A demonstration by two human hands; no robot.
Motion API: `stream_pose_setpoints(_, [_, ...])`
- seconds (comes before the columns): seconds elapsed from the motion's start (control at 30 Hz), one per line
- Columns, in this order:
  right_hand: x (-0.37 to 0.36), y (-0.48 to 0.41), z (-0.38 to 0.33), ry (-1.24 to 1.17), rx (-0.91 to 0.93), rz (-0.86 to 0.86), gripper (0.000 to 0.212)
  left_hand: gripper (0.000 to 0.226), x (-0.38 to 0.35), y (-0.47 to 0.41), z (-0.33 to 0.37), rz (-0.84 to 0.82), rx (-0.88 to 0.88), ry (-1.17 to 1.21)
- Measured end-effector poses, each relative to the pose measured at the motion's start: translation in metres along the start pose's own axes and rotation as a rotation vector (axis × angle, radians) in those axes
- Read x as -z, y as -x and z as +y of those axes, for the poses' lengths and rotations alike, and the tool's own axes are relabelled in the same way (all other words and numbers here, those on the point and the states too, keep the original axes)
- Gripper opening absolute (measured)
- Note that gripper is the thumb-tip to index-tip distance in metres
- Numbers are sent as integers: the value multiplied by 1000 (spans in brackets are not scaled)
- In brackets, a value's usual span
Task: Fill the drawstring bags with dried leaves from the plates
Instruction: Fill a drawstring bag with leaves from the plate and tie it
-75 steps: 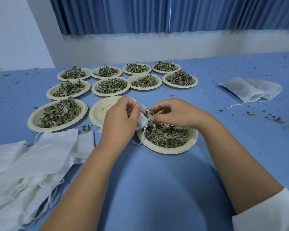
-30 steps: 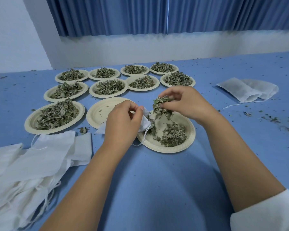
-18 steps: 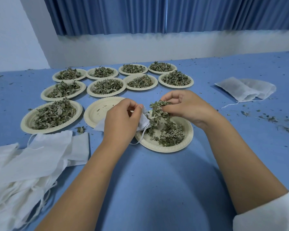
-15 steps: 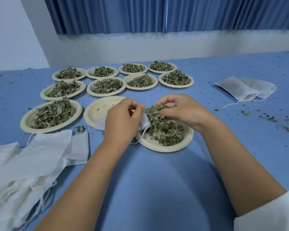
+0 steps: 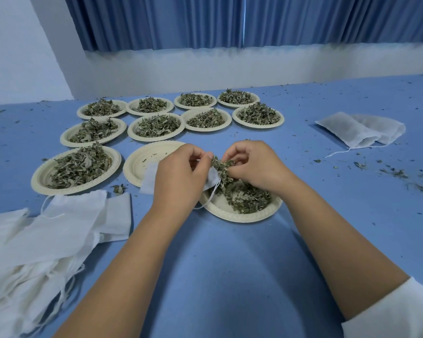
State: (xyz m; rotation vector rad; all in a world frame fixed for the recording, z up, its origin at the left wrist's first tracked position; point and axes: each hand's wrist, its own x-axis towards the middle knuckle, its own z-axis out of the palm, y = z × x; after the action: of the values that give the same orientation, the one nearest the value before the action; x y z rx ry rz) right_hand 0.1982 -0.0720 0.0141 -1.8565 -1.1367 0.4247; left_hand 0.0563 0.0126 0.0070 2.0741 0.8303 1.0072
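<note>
Drawstring bag: small, white, thin cloth, with its cord hanging loose from the mouth. It is held just above the near plate and is largely hidden by the left hand. The left fingers are curled, pinching the bag's rim. The right hand has its fingers bunched tight on a clump of dried leaves at the mouth. The bag lies roughly left to right (closed end over the nearly bare plate), mouth facing right.

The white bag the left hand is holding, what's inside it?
A clump of dried leaves, pinched by the right hand, sits at the mouth of the bag. The left hand covers most of the bag, hiding how full it is.
</note>
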Motion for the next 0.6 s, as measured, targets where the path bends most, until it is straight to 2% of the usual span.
stream_pose_setpoints(0.1, [-5, 0, 0, 129, 70, 35, 36, 16, 0, 2, 2, -42, -15, 2])
stream_pose_setpoints(0.17, [-9, -1, 0, 184, 99, 87, 31, 16, -2, 4, 5, -79, -52, -51])
stream_pose_setpoints(0.3, [-11, -2, 0, 170, 70, 138, 25, 18, -5, 7, 7, -100, -94, -129])
stream_pose_setpoints(0.43, [-6, 0, -1, 34, -10, 46, 19, 17, -3, 6, 5, -61, -62, -105])
stream_pose_setpoints(0.6, [0, -2, -1, -297, -128, -65, 20, 16, -2, 5, 4, -34, -43, -59])
